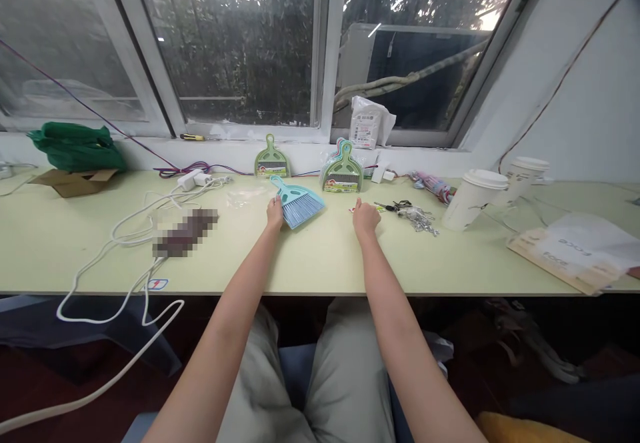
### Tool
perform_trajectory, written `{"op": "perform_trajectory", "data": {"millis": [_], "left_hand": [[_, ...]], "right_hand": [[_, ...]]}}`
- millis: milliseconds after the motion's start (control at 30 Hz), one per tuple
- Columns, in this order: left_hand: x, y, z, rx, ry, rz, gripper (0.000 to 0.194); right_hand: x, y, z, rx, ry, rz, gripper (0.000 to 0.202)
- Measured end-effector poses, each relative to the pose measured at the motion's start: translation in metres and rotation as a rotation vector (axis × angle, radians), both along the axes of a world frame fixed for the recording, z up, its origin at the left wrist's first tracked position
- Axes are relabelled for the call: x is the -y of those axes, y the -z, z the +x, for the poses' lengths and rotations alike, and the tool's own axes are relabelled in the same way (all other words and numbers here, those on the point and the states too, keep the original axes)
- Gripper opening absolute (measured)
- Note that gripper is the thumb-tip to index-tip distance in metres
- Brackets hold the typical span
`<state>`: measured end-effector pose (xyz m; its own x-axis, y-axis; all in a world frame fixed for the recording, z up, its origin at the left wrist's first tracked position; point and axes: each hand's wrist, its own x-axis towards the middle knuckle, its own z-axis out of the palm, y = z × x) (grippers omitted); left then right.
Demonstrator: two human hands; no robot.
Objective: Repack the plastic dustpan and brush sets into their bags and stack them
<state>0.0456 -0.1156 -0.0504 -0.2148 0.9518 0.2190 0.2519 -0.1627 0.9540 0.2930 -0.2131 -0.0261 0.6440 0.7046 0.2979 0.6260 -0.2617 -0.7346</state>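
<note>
A light-blue dustpan (281,187) with a blue-bristled hand brush (303,210) nested in it is tilted above the table. My left hand (275,214) is closed on its left edge. Further right, my right hand (367,219) has its fingers curled at a small printed label (381,209), whose coloured ends show on both sides of the hand. Its fingertips are partly hidden. Behind, a green dustpan set (271,156) leans against the wall, and a stack of similar wrapped dustpan sets (343,171) stands to its right.
Keys on a ring (417,216) lie right of my right hand, before two white paper cups (475,200). A paper bag (565,250) sits far right. White cables (117,236), a blurred dark object, a cardboard box (75,182) and a green bag (77,146) occupy the left.
</note>
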Motion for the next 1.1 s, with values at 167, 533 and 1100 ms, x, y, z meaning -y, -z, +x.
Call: {"op": "perform_trajectory", "data": {"millis": [167, 533, 1100], "left_hand": [[0.028, -0.009, 0.022, 0.003, 0.249, 0.212, 0.031], [0.038, -0.018, 0.032, -0.084, 0.369, 0.246, 0.032], [0.017, -0.005, -0.029, -0.639, -0.072, -0.001, 0.02]], "right_hand": [[-0.003, -0.007, -0.051, 0.346, -0.321, 0.12, 0.036], [0.002, -0.022, -0.058, 0.179, -0.309, 0.178, 0.041], [-0.009, 0.011, -0.028, 0.623, -0.204, -0.351, 0.026]]}}
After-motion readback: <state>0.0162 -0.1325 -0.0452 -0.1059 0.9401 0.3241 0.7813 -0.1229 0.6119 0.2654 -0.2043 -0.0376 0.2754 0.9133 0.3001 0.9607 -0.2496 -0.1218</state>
